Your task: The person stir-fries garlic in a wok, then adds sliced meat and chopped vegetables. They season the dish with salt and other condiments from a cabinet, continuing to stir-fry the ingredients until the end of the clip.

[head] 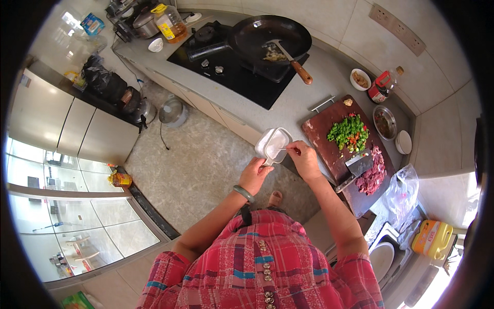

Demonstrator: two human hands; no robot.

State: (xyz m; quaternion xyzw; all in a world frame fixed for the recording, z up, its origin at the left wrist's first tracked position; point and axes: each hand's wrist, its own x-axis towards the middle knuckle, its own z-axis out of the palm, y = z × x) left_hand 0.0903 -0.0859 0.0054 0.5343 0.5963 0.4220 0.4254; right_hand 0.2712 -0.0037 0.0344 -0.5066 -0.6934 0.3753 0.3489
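Note:
My left hand [254, 175] grips the handle of a small seasoning box [286, 135] with its lid flipped up. White granules [273, 150] lie inside it. My right hand [307, 162] pinches a thin small spoon [282, 149], whose end dips into the box. Both hands are in front of the counter edge, over the floor. To their right, a wooden cutting board [317, 129] carries chopped green and red peppers [348, 131], a cleaver [359, 164] and a heap of cut raw meat [372, 174].
A wok [247, 38] on the black gas hob [231, 83] holds a wood-handled spatula [300, 71] and some chopped bits. Bowls and a sauce bottle [380, 89] line the wall. A plastic bag [401, 193] lies near the sink [399, 251]. An electric pot [172, 111] stands on the floor.

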